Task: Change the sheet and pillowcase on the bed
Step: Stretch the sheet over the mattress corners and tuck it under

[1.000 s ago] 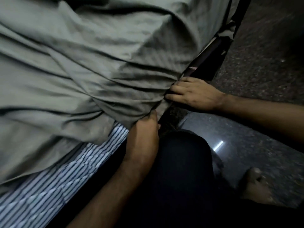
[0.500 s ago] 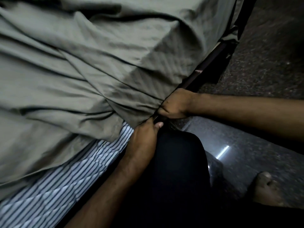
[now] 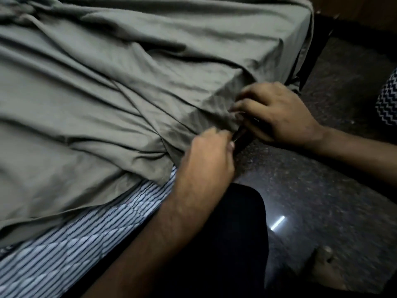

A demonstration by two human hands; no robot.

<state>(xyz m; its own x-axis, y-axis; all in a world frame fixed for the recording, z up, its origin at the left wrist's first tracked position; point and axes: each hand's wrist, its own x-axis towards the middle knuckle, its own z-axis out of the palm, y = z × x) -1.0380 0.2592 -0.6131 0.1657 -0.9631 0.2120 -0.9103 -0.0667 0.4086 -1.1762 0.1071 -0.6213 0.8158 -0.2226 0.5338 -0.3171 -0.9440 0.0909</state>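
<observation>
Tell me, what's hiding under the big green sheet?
Under the green sheet, a striped fabric layer peeks out along the near edge. How far it runs beneath is covered. Both hands, left and right, work the sheet's edge.

No writing, label, brand, number or sign can be read anywhere here; the fabrics carry only stripes and zigzags, and the floor only speckles.
</observation>
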